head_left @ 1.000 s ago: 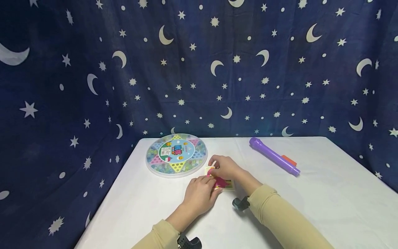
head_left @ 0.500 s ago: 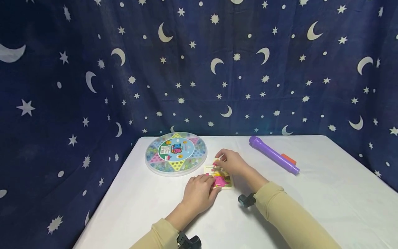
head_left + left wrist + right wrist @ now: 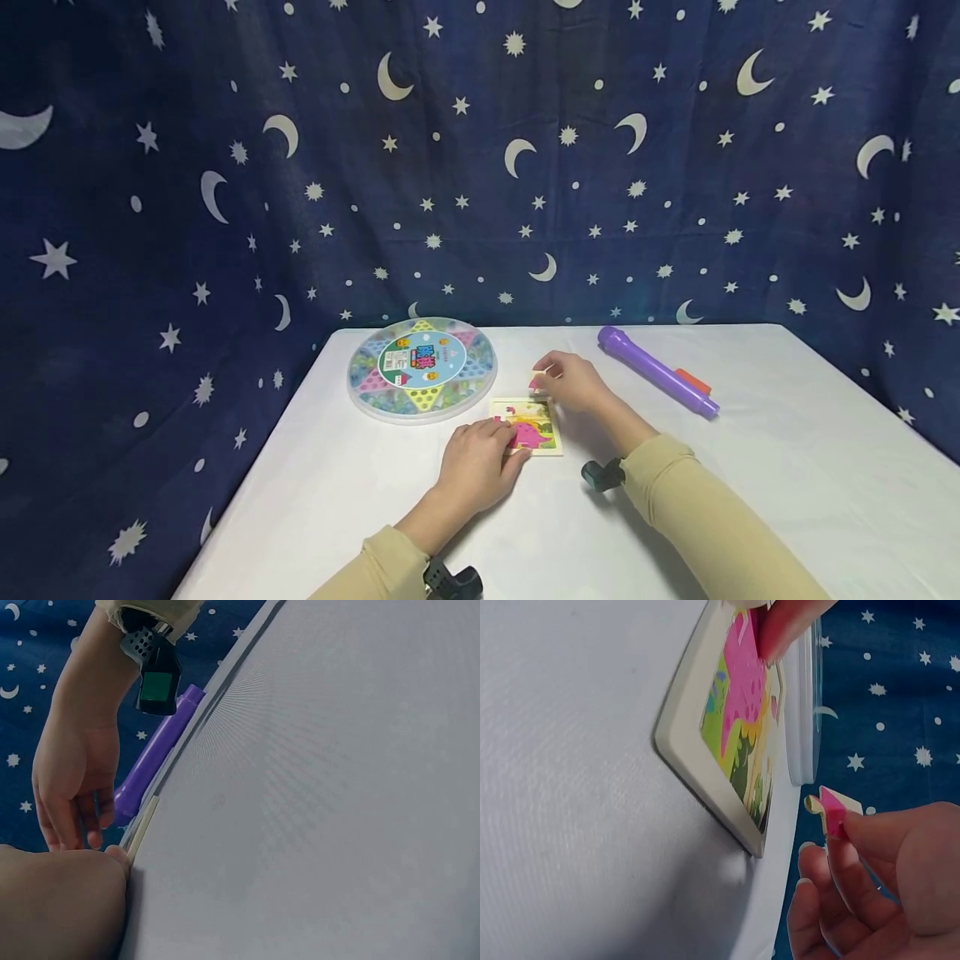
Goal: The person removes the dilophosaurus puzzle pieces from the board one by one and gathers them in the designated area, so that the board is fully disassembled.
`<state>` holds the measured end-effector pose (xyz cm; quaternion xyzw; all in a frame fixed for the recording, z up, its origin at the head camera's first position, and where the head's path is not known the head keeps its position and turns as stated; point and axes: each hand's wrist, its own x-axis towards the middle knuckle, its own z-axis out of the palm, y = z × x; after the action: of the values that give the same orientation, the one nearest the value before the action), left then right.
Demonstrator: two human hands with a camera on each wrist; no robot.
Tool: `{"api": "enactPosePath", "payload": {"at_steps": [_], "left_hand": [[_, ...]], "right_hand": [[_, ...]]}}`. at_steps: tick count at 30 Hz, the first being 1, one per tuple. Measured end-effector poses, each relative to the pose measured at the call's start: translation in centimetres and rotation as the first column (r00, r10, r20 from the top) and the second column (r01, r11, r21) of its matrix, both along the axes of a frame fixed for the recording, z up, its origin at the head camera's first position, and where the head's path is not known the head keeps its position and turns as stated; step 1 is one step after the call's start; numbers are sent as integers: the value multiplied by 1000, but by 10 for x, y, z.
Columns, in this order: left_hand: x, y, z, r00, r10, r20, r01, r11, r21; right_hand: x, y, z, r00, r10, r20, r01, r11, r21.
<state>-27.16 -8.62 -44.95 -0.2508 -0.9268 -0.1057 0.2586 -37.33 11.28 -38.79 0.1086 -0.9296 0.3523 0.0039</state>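
Puzzle piece pinched in the right hand, raised beyond the dinosaur puzzle; the left hand, fingers relaxed, covers part of the puzzle; round game board and purple microphone-shaped tube flank them on the tabletop.

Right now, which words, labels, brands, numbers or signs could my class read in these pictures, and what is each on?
"跳棋": the large characters on the round game box.
White sticker on that box: print too small to read.
Other small lettering on the box: too blurred to read.
Puzzle board, puzzle piece, purple microphone-shaped toy: no writing I can make out.
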Motion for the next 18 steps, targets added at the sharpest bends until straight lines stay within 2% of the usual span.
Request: {"api": "enactPosePath", "payload": {"at_steps": [8, 18], "left_hand": [[1, 0, -2, 1000, 1, -15, -1, 1000, 19], [1, 2, -2, 1000, -1, -28, 1, 1000, 11]], "right_hand": [[-6, 6, -3, 999, 8, -39, -7, 1000, 17], [-9, 14, -8, 1000, -19, -24, 19, 999, 34]]}}
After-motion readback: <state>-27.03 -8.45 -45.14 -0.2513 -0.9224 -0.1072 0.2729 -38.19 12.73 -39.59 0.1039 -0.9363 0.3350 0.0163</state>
